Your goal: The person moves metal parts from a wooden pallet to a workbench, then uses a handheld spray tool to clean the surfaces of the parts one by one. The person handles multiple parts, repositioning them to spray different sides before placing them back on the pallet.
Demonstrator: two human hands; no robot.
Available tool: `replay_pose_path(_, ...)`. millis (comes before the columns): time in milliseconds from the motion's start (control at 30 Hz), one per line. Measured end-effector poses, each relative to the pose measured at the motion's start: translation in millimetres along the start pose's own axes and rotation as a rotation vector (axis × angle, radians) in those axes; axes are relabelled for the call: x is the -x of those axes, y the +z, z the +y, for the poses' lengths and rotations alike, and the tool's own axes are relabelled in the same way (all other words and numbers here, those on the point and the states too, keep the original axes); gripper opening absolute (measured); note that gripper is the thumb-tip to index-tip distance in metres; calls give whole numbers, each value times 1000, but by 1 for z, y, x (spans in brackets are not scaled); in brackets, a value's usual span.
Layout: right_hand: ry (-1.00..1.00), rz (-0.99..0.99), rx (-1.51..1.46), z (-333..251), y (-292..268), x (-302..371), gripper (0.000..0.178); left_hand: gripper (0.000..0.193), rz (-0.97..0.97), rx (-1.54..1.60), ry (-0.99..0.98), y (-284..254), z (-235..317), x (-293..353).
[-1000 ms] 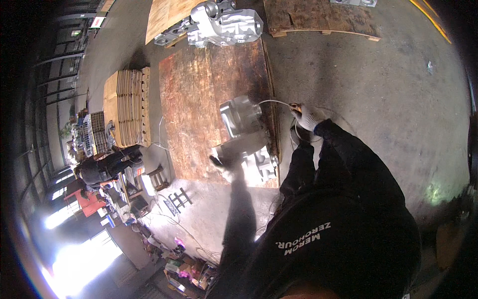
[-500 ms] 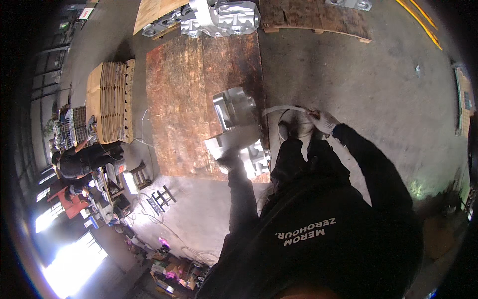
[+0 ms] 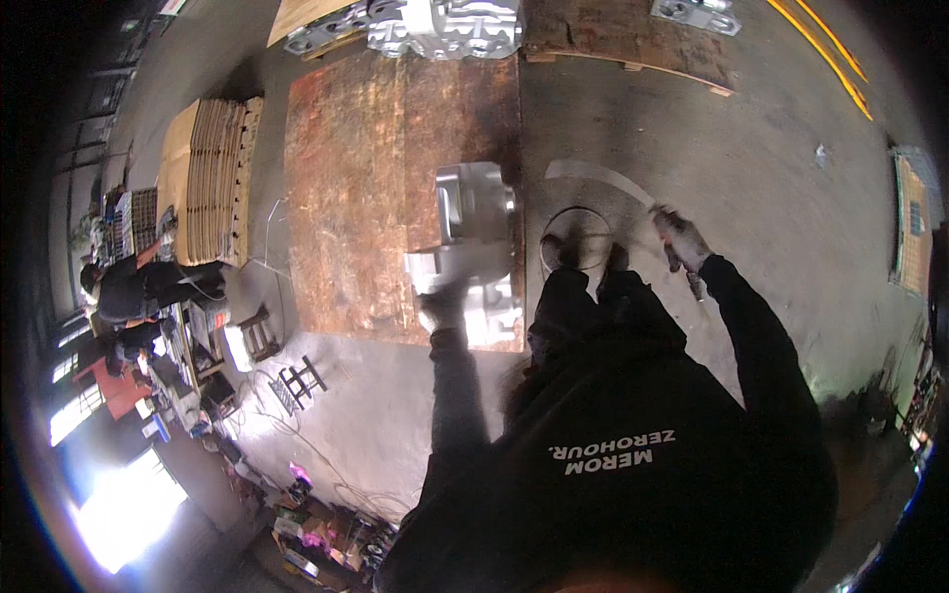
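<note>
My gloved left hand (image 3: 442, 308) is at the near side of a shiny silver metal casting (image 3: 474, 203), seemingly touching it. Motion blurs its fingers. The casting lies along the right edge of a worn brown wooden board (image 3: 346, 198), with a bright block-like part (image 3: 489, 311) at its near end. To the right, out over the floor, my gloved right hand (image 3: 682, 240) is closed on a long, pale curved strip (image 3: 603, 178). The strip arcs up and left from the fingers. Something dark and narrow sticks out below that hand; its kind is unclear.
More silver castings (image 3: 445, 30) stand beyond the board's far edge. Another wooden board (image 3: 623, 49) lies at the far right. A round ring-shaped thing (image 3: 576, 240) is by my feet. Stacked cardboard (image 3: 208, 183) and a person (image 3: 148, 287) are at the left.
My right hand has moved right and slightly nearer, carrying the strip away from the casting. My left hand has shifted slightly left and stays by the casting.
</note>
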State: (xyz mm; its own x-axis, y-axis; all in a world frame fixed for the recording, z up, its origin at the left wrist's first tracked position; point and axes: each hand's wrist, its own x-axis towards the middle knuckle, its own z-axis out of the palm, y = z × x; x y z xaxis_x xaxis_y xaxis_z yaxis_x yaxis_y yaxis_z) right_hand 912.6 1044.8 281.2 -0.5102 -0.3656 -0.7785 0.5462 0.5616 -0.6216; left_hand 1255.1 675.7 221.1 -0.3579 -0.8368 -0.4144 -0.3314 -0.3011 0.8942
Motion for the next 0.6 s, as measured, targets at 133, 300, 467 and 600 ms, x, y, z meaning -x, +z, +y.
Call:
replay_pose_path(133, 17, -168, 326, 9, -12, 37, 43, 38, -36, -238, -76, -38, 4, -19)
replay_pose_path(300, 69, -78, 130, 16, -19, 49, 37, 47, -251, -588, -128, -37, 25, -73)
replay_pose_path(467, -145, -233, 342, 15, 16, 47, 45, 59, -228, -845, -53, -39, 22, -136)
replay_pose_path(600, 34, -128, 29, 13, 39, 46, 44, 42, -230, -576, -33, -33, 35, -143)
